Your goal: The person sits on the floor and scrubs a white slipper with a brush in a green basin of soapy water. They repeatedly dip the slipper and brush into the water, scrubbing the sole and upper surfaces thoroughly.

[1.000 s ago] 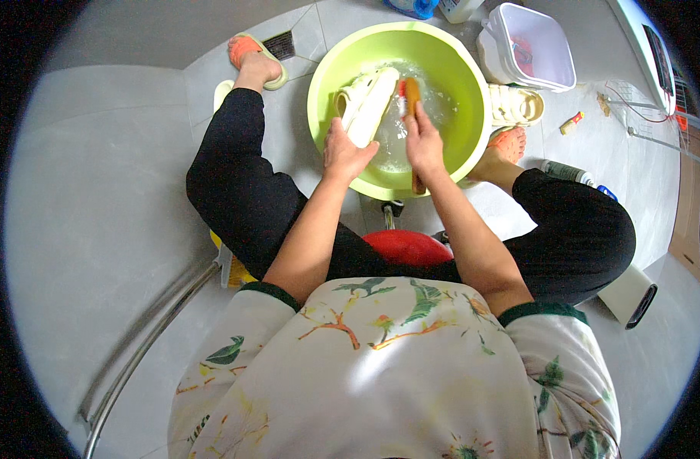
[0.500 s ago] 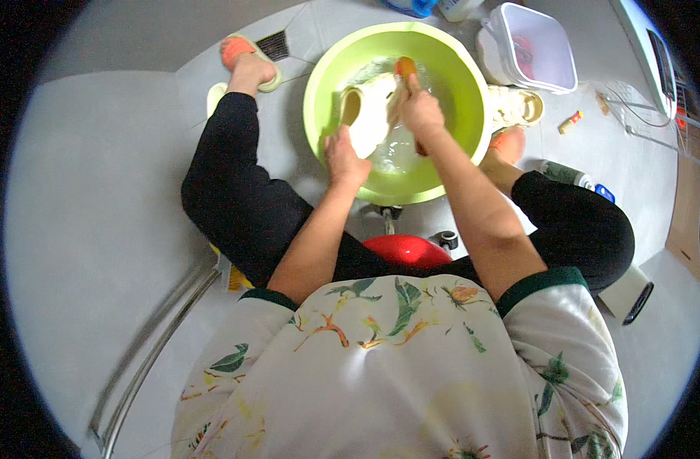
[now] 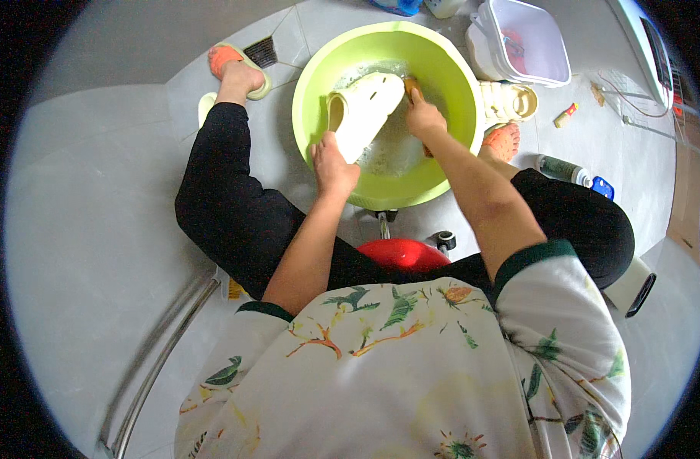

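A cream clog [image 3: 369,107] is tilted inside the lime-green basin [image 3: 308,115], over shallow sudsy water [image 3: 399,149]. My left hand [image 3: 334,164] grips the clog at its near end, beside the basin's left wall. Closed round an orange-brown brush [image 3: 411,84], my right hand [image 3: 426,120] is at the clog's right side. Both ends of the brush show past my fingers, but its bristles are hidden. Whether the brush touches the clog, I cannot tell.
Another cream clog [image 3: 510,103] lies right of the basin, below a white bucket [image 3: 529,46]. A spray can [image 3: 561,170] and a small yellow-red tube [image 3: 566,115] lie on the floor. Something red and rounded [image 3: 403,254] is between my legs. A curved metal rail [image 3: 162,359] is at left.
My right hand and the brush have drawn nearer along the clog's side. The clog shows more of its upper, and my left hand is slightly further left and lower.
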A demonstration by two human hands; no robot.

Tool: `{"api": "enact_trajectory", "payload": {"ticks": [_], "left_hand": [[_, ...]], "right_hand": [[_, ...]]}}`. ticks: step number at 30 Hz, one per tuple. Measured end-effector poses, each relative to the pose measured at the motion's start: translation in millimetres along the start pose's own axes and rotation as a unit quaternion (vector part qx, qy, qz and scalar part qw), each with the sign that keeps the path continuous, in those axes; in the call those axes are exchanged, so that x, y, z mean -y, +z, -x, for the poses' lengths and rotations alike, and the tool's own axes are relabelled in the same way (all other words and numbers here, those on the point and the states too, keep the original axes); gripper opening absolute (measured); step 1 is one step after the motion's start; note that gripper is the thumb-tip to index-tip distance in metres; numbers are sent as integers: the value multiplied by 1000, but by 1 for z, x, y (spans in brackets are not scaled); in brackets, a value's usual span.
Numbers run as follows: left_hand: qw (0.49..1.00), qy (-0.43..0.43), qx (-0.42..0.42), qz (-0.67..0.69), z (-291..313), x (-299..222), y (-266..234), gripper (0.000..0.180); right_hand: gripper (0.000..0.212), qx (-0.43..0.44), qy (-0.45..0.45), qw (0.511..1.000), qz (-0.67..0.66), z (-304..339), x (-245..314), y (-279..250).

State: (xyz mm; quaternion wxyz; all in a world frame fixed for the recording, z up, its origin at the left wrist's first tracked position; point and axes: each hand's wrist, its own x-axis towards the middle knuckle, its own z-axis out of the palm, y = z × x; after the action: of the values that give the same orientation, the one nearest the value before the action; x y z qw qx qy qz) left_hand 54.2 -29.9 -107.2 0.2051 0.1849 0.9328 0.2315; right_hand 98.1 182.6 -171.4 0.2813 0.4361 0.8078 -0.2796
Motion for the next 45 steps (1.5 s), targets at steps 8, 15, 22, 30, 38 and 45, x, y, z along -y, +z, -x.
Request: {"api": "enact_trajectory", "payload": {"ticks": [8, 15, 22, 30, 38, 45], "left_hand": [[1000, 4, -2, -17, 1, 2, 2, 45], [1000, 14, 3, 4, -2, -5, 12, 46], [999, -13, -17, 27, 2, 13, 20, 48], [1000, -10, 12, 2, 1, -11, 15, 51], [999, -31, 31, -13, 4, -5, 6, 52], [997, -78, 11, 15, -1, -1, 11, 52]], "right_hand": [[51, -178, -31, 922, -341, 74, 4, 50], [50, -147, -81, 982, -90, 76, 46, -13], [56, -150, -190, 962, -129, 160, 40, 38], [52, -168, -66, 979, -96, 54, 40, -10], [50, -146, -70, 980, -117, 93, 42, 2], [58, -149, -83, 969, -176, 96, 31, 18]]}}
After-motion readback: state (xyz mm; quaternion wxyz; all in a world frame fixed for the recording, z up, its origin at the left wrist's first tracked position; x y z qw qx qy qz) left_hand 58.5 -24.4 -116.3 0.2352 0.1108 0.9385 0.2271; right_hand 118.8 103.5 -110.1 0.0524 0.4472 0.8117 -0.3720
